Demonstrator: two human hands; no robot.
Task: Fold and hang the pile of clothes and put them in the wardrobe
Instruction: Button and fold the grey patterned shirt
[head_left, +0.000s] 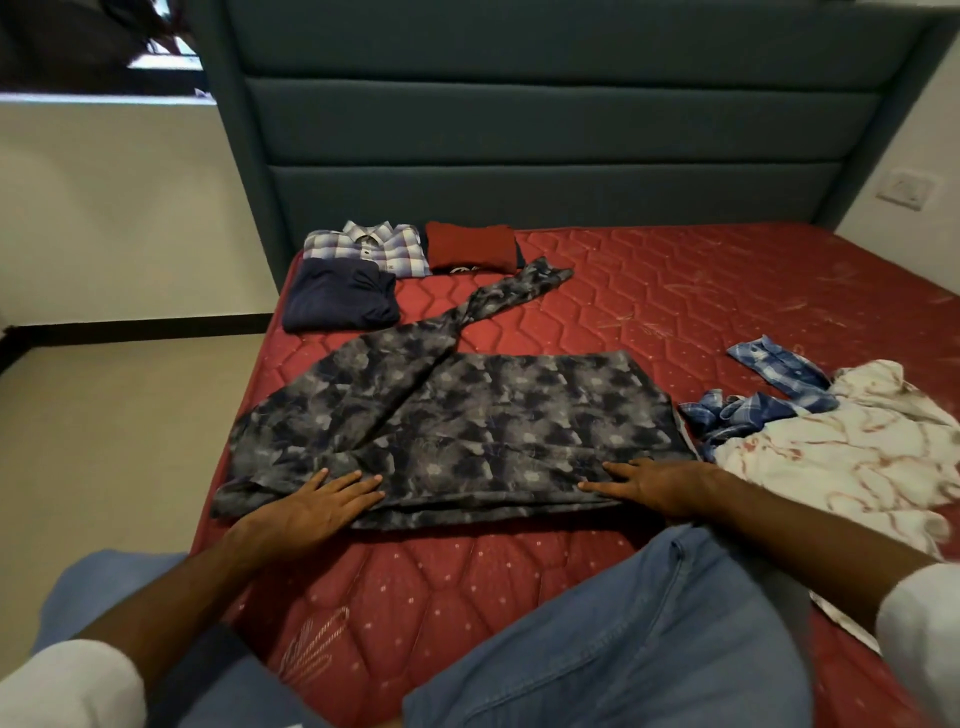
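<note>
Red mattress (675, 291): three folded garments (363, 270), one grey patterned shirt (467, 421) under two flat hands, left hand (317, 506), right hand (654, 483).

A home bedroom: a red quilted mattress (649, 291) fills mid-frame, with a padded headboard (545, 130) along the top.

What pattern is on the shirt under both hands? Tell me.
A blotchy grey and dark blue print on the shirt, seen in the head view.
</note>
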